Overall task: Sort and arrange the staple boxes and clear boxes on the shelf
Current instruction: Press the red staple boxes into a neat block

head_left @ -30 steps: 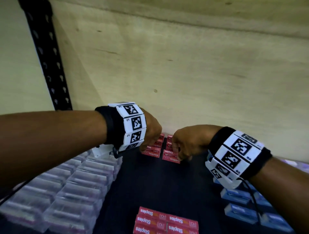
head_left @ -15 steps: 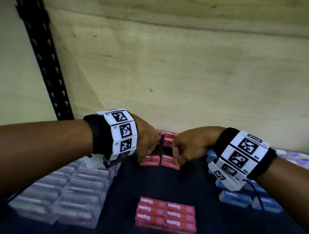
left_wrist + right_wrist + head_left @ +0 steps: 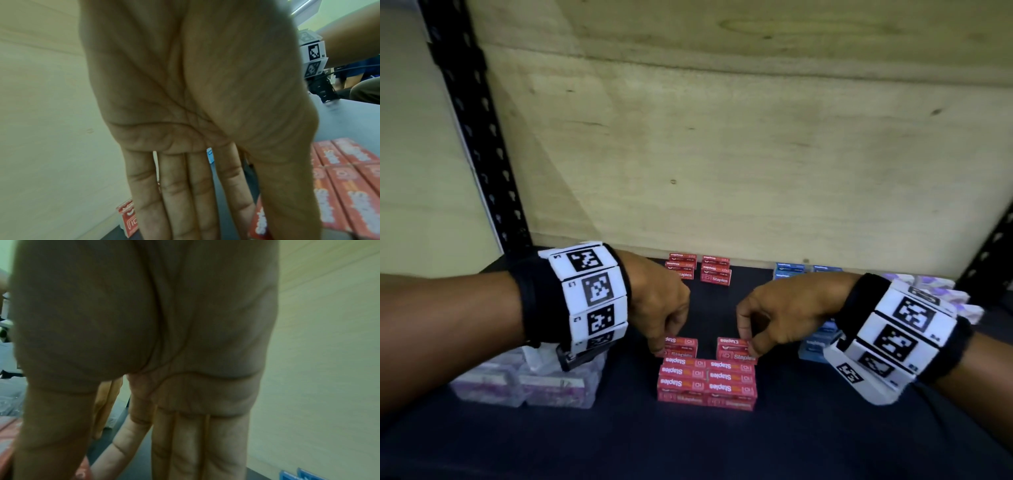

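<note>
Two small red cardboard staple boxes, one to the left (image 3: 680, 346) and one to the right (image 3: 734, 349), lie on the dark shelf (image 3: 825, 428) just behind a neat block of red staple boxes (image 3: 707, 383). The left hand (image 3: 661, 308) pinches the left one, and the right hand (image 3: 774, 318) pinches the right one between thumb and fingers. Clear plastic boxes (image 3: 524, 383) sit left, blue boxes (image 3: 815, 346) right.

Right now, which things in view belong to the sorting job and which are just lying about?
Part of the job:
- left hand holding a red staple box
- right hand holding another red box
- red block in front
- rear red boxes
- blue boxes
- clear boxes

Just there:
- black upright
- wooden back panel
</note>
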Motion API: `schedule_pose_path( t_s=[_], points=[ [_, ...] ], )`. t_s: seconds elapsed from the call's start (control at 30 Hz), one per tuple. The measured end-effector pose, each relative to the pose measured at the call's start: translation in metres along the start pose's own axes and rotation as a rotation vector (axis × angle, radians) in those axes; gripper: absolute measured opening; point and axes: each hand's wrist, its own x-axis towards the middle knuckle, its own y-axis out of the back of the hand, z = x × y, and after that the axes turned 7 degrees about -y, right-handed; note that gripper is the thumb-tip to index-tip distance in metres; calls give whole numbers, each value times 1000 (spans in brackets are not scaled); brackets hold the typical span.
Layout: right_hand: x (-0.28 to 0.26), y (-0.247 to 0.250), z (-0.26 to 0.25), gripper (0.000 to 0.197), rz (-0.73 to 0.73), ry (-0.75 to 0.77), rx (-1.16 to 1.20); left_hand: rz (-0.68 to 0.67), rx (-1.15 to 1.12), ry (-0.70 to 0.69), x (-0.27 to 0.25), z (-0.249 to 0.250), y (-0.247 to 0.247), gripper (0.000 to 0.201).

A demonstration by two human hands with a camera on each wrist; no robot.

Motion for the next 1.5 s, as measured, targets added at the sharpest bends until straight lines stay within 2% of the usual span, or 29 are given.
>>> schedule_pose_path(
  t_s=[0.23,0.4,0.9,0.97,1.03,1.1,1.17,1.3,1.5],
  points=[
    [-18,-5,2,26,-60,24,47,-61,-5,-45,-9,4,-3,35],
    [-20,-5,5,28,-103,42,29,-71,-10,-49,-14,4,-6,34],
    [-15,-7,-4,25,-73,80,23,-87,-37,-61,-11,11,-5,34],
    [-17,-7,-5,26,-72,74,20,-95,-44,-58,-11,11,-5,41],
    [-18,-7,-6,29,-83,57,11,-128,-59,-51,-11,12,-5,56],
    [-20,-6,-8,36,-108,28,6,-167,-80,-37,-12,13,-6,70],
    [-21,-5,-10,45,-140,7,7,-171,-80,-23,-13,15,-8,75],
    [-24,-6,-15,60,-177,-32,6,-125,-70,6,-15,15,-14,70],
    [-23,-11,-21,58,-139,-30,-89,-91,-52,17,-16,17,-20,61]
  ],
)
